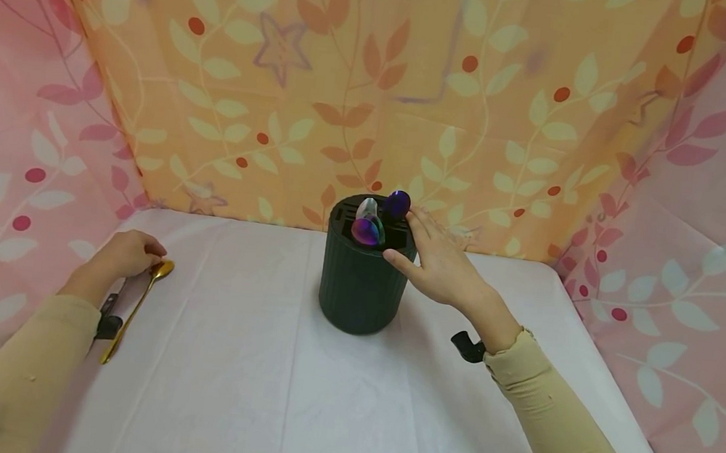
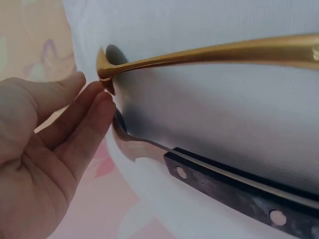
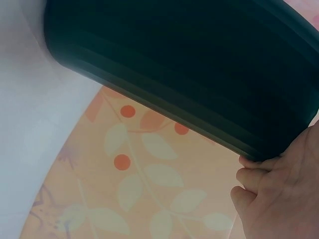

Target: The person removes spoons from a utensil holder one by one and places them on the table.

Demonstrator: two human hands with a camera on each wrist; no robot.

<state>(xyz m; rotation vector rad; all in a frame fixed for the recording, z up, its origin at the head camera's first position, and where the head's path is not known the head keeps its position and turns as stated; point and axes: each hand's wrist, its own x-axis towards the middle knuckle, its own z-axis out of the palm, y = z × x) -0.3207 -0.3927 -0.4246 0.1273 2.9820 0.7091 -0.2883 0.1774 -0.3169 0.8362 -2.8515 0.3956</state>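
Observation:
On the left of the cloth lies a gold spoon [image 1: 134, 314], its bowl at the far end. My left hand [image 1: 123, 258] is at that bowl; in the left wrist view its fingertips [image 2: 103, 102] touch the edge of the bowl, with the thumb a little apart. Beside it lies a metal utensil with a riveted black handle [image 2: 239, 191], its head partly behind the fingers. My right hand [image 1: 445, 260] rests with extended fingers against the rim of a dark green utensil holder [image 1: 359, 292]. A purple spoon [image 1: 396, 205] and an iridescent spoon [image 1: 369, 231] stand in the holder, bowls up.
A white cloth [image 1: 223, 388] covers the table. Behind it hangs an orange leaf-patterned curtain [image 1: 218, 96], with pink patterned curtains [image 1: 715, 253] at both sides. A silver spoon bowl [image 1: 368, 207] also shows in the holder. Black wrist gear [image 1: 468, 347] sits by the right cuff.

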